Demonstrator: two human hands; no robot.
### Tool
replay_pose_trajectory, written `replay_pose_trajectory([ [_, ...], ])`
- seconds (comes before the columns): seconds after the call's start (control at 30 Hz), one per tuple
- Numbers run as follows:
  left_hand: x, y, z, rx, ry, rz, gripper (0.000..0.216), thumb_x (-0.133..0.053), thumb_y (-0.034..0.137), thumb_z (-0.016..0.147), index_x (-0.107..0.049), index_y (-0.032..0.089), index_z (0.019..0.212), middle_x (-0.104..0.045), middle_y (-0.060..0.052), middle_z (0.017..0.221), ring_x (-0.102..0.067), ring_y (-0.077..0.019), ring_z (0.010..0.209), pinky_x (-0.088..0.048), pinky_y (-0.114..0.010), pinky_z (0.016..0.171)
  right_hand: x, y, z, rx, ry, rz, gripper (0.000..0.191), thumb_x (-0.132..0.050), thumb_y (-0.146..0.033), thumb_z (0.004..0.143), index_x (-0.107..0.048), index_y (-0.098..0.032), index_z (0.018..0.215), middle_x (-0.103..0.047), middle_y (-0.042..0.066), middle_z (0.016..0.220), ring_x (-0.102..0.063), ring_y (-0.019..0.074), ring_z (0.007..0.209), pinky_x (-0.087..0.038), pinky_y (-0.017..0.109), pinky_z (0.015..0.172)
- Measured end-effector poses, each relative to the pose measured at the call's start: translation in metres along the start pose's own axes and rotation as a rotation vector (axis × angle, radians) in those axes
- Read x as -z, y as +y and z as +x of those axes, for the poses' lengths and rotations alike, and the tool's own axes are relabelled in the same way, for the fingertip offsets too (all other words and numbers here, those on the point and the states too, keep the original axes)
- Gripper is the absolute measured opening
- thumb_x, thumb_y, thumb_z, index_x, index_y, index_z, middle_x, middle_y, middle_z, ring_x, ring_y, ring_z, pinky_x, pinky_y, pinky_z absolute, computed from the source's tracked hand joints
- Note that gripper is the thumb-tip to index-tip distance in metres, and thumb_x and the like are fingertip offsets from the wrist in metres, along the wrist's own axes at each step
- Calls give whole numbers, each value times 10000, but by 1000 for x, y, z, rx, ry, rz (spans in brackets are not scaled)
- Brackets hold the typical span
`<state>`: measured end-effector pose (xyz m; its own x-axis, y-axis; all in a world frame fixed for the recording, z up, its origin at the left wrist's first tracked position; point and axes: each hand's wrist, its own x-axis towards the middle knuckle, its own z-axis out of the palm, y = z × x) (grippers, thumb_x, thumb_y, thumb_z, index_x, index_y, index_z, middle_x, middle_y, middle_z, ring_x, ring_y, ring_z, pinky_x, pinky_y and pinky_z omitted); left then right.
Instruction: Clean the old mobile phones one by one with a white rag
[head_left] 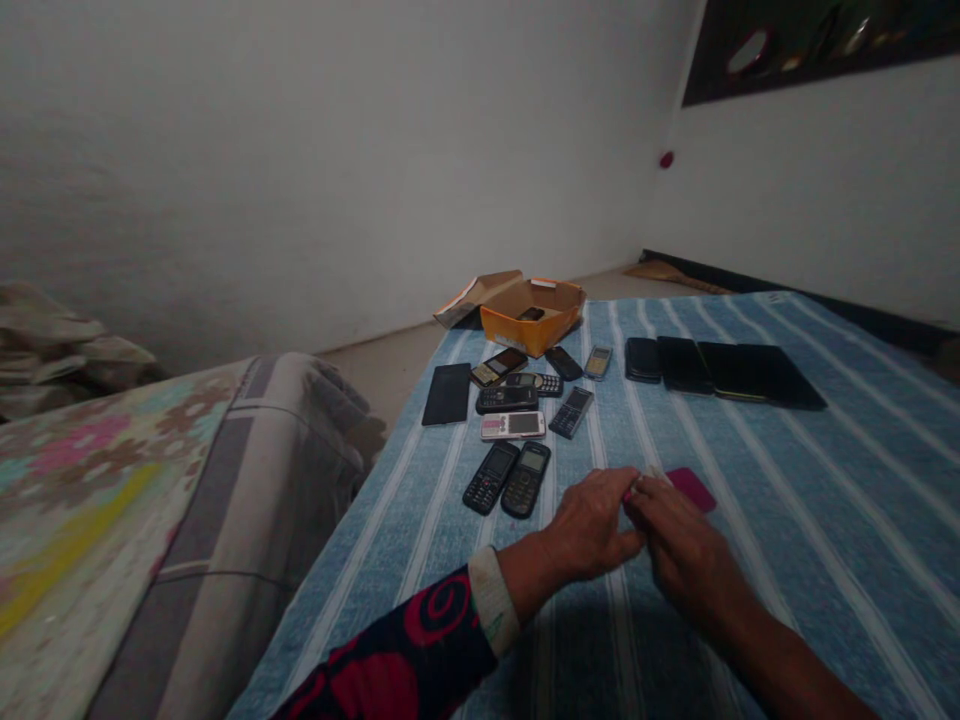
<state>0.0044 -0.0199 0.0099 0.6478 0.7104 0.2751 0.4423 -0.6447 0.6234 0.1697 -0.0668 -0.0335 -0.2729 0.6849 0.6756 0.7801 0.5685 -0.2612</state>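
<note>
My left hand (596,522) and my right hand (690,545) meet above the striped blue cloth, fingertips touching. Both are closed at a flat pink phone-sized piece (691,488) with rounded corners. Its far end sticks out beyond my right fingers, and a little pink also shows between the hands. A small pale bit shows at the fingertips, too small to name. My fingers cover the rest of the pink piece. Just left of my hands lie two black keypad phones, the nearer one (526,480) beside the other (491,477).
Several more phones lie farther back, among them a white-and-pink one (513,426) and a black slab (446,394). Behind them an orange box (534,322) stands with its lid raised. Dark flat devices (686,366) lie at the right. A covered bed (217,500) is at left.
</note>
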Motion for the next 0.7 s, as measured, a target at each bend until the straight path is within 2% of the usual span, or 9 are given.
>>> replay_pose_trajectory([
  [0.3, -6, -3, 0, -28, 39, 20, 519, -624, 295, 800, -465, 139, 1269, -625, -133, 1186, -587, -285, 1098, -483, -437, 971, 5, -4, 11, 9, -49, 48, 395, -404, -79, 868, -574, -160, 1216, -635, 145, 1218, -561, 259, 1211, -445, 507, 1053],
  [0.53, -3, -1, 0, -17, 22, 14, 491, -628, 372, 822, -491, 138, 1232, -639, -132, 1135, -601, -281, 1046, -499, -428, 914, 10, 15, 8, -72, -13, -58, 342, -405, -94, 862, -613, -169, 1121, -665, 140, 1138, -595, 283, 1145, -482, 531, 979],
  [0.7, -2, 1, 0, 17, -3, 27, 551, -680, 397, 788, -483, 160, 1243, -635, -117, 1122, -601, -279, 1036, -494, -424, 901, 12, 28, 5, -119, -2, -103, 327, -415, -104, 850, -614, -156, 1104, -655, 155, 1137, -577, 305, 1157, -480, 540, 972],
])
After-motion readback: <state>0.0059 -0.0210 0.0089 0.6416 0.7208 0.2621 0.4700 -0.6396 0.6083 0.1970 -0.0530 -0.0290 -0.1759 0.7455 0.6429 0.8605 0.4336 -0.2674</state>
